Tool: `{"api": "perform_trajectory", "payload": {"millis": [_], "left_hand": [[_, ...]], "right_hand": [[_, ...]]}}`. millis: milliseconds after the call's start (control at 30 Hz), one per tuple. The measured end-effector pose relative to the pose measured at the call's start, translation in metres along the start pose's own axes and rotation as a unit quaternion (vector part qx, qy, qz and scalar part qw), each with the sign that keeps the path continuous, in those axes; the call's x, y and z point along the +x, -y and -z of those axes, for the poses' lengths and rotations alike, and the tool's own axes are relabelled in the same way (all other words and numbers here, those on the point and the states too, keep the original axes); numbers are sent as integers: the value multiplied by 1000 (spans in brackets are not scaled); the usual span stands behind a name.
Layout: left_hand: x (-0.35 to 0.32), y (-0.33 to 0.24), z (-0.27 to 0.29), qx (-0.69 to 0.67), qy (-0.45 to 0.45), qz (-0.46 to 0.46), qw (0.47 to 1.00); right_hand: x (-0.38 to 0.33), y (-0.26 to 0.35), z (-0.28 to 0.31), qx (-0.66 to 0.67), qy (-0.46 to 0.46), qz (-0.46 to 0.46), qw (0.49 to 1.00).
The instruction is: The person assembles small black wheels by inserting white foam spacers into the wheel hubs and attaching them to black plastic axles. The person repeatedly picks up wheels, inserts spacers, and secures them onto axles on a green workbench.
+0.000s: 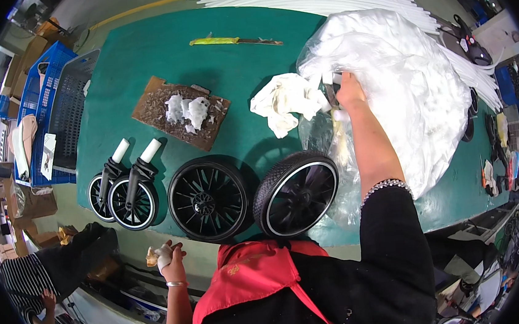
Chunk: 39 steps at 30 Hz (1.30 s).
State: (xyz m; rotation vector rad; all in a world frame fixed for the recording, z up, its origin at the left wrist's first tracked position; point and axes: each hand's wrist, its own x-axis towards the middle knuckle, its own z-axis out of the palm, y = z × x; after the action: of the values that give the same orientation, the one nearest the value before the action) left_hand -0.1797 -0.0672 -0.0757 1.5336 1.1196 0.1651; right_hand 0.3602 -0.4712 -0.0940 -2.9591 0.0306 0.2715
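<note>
My right hand (350,93) reaches into the mouth of a large clear plastic bag (389,89) full of white material. Its fingers are bent at small white pieces; what they grip, if anything, is hidden. Below the table's near edge, my left hand (175,267) is closed round a small white and tan wad (158,255) whose kind I cannot make out. In front of me on the table stand two black spoked wheels, one upright (208,198) and one tilted (297,194). To their left are two smaller wheels on black forks (132,201) with white sleeves on the stems.
A brown board (208,135) with lumps of white paste lies on the green table (145,51). A yellow-handled knife (218,41) is farther back, a crumpled white cloth (285,101) beside the bag. Blue crates (46,119) stand left; long white tubes (307,0) lie behind. Another person (29,281) is lower left.
</note>
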Motion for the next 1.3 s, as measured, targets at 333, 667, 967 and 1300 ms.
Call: {"api": "perform_trajectory", "payload": {"millis": [333,667,967,1300], "left_hand": [[-11,-32,-13,-84,-50,-133,986],[-61,-132,-46,76,187,-369,907],[-63,-123,-59,-182,520,-14,834],[-1,-139,-19,-7,158,-334,929]], "right_hand": [[-34,-17,-4,-54,-28,61,996],[-287,83,108,398,-63,387,830],[-407,148,41,386,147,542,732],[-456,115,14,660,329,70,672]]}}
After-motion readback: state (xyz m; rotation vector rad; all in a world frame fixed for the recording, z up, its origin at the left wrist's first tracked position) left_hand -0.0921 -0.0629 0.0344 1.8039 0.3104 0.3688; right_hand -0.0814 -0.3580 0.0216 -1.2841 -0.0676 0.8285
